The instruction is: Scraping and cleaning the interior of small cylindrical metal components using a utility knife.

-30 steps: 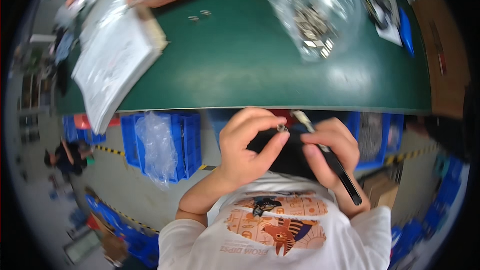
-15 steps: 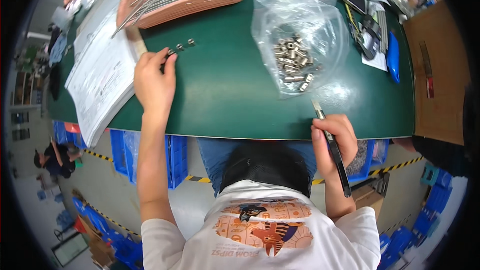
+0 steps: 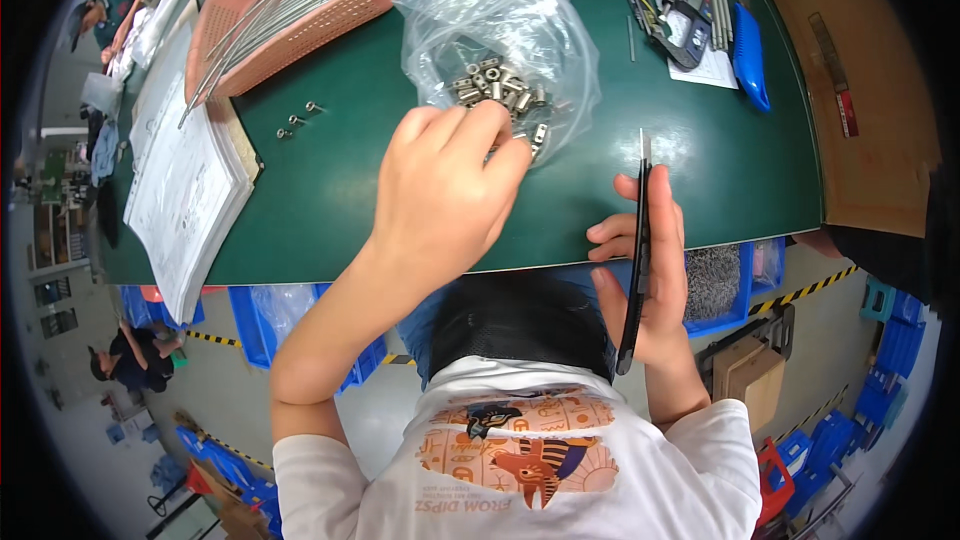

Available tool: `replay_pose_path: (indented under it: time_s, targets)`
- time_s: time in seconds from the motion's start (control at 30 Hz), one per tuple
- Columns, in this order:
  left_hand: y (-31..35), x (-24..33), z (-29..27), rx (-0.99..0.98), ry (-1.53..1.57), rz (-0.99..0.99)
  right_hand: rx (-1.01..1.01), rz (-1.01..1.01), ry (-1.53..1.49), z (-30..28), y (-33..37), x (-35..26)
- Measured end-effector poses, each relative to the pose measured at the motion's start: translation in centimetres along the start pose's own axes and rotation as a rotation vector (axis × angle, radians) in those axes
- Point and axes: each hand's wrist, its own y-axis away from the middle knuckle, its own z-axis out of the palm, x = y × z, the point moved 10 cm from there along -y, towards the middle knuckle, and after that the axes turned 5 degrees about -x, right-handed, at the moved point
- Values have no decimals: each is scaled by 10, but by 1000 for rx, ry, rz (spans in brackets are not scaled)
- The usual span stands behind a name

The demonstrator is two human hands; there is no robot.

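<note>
Nearest, at the table's front edge, the right hand (image 3: 655, 275) is wrapped around a long black tool (image 3: 634, 265), blade end pointing up past the edge; better to hold it steady and clear of the bag. Further in, toward the table's middle, the left hand (image 3: 445, 195) has its fingertips bunched at the mouth of the clear bag (image 3: 500, 30), on the small metal nuts (image 3: 490, 80). Whether it pinches one I cannot tell. Taking a single nut without dragging the plastic seems wise. Three loose screws (image 3: 298, 120) lie near the pink basket (image 3: 290, 10) at the far left.
</note>
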Motion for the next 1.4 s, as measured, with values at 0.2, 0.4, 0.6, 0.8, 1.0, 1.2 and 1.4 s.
replay_pose_path:
  time_s: [0.2, 0.4, 0.6, 0.8, 1.0, 1.2, 1.4]
  targets:
    - [-3, -14, 31, -262, -288, -126, -20, 124, -371, -8, 14, 12]
    - [-6, -21, 28, -251, -287, -129, -93, 86, -397, -9, 28, 13]
    - [20, -30, -14, 14, 135, -278, 118, 115, -103, -1, 48, 28]
    - [101, -24, 18, 143, 1483, -687, 38, 21, 52, 6, 43, 4]
    - [123, 2, 28, 225, 1826, -666, -8, -167, -265, 39, 13, -55]
    - [138, 0, 34, 298, 1959, -695, -110, -249, -158, 47, 12, -64]
    - [141, 3, 35, 323, 1997, -722, -25, -142, -291, 44, 17, -58]
